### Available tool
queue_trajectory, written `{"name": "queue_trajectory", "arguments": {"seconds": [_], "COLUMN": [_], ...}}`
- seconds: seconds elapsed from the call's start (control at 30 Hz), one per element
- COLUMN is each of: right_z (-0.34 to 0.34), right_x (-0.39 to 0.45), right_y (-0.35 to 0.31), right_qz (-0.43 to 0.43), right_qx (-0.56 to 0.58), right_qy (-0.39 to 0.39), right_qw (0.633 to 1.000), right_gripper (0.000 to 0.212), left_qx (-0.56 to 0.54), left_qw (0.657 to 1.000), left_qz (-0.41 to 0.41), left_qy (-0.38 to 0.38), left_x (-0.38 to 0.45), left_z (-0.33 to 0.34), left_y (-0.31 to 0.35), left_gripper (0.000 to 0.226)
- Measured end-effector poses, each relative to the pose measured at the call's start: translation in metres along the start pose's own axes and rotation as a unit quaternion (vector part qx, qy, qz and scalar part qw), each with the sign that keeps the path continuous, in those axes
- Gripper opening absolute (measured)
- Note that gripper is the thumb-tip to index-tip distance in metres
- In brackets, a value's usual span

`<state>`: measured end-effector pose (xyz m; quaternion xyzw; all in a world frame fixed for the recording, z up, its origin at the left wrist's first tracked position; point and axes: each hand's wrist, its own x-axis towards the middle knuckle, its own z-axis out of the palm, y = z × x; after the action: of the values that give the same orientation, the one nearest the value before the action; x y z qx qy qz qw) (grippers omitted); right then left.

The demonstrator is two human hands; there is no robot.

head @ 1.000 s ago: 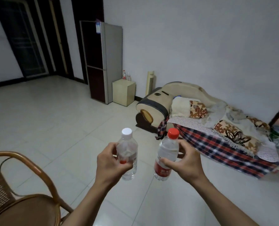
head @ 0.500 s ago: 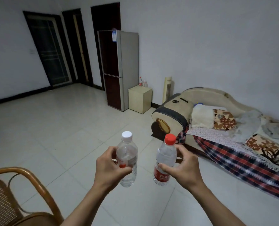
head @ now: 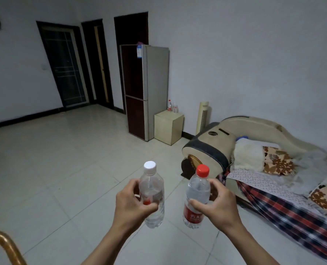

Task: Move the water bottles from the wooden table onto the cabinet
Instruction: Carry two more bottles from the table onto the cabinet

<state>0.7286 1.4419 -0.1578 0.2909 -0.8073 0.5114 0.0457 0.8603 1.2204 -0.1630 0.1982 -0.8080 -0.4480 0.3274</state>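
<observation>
Two clear bottles are carried upright over the floor. The left hand [head: 133, 204] grips the white-capped bottle [head: 152, 196]; the right hand [head: 219, 205] grips the red-capped bottle [head: 197, 197]. The cabinet [head: 168, 127], at 12 o'clock, already bears two bottles [head: 172, 106].

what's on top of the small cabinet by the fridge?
Two bottles stand at the back of the cabinet top: a red-capped bottle and a smaller clear bottle. The rest of the top looks bare; the inside isn't visible.
</observation>
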Motion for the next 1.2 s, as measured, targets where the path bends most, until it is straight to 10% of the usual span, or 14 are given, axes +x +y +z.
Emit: {"name": "queue_trajectory", "arguments": {"seconds": [1.2], "right_z": [0.217], "right_x": [0.487], "right_y": [0.11], "right_qz": [0.032], "right_qx": [0.023], "right_qy": [-0.02], "right_qw": [0.999], "right_gripper": [0.063], "left_qx": [0.036], "left_qw": [0.999], "left_qz": [-0.003], "left_qy": [-0.013], "left_x": [0.508], "left_z": [0.088], "left_y": [-0.174], "left_gripper": [0.047]}}
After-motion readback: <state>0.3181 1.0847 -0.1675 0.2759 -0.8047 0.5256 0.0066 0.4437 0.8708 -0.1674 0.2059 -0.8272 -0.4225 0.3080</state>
